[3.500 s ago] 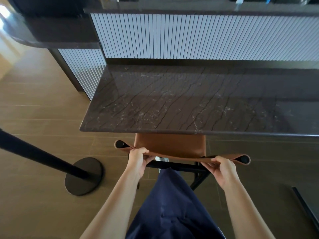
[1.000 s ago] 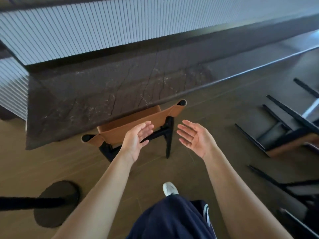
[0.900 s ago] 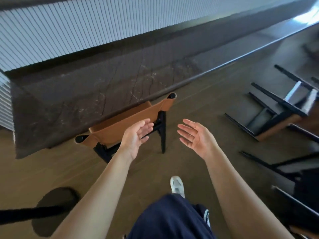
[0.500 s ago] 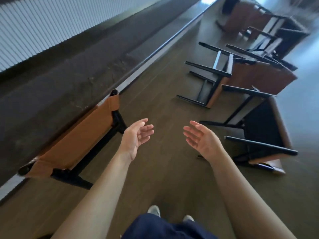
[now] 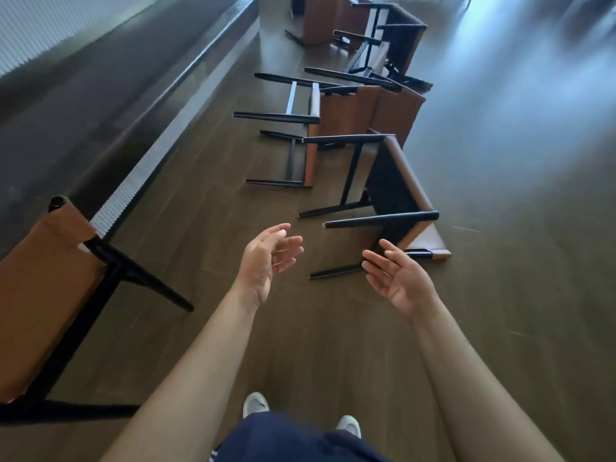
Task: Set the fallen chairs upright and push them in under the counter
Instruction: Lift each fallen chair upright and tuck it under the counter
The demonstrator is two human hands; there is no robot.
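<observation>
At your far left one upright chair [image 5: 50, 288] sits tucked beneath the counter [image 5: 110, 105]; your left hand [image 5: 266, 261] and right hand [image 5: 400, 281] hang spread and empty, palms facing, likely readying to grab the nearest fallen chair [image 5: 393, 195]; more fallen chairs [image 5: 336, 121] lie beyond.

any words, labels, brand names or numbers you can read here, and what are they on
None: no text can be read anywhere in this view.
The nearest fallen chair, the upright chair, the counter, the floor and the shoes show no lettering.
The far chairs are blurred, so a small label there could not be made out.
</observation>
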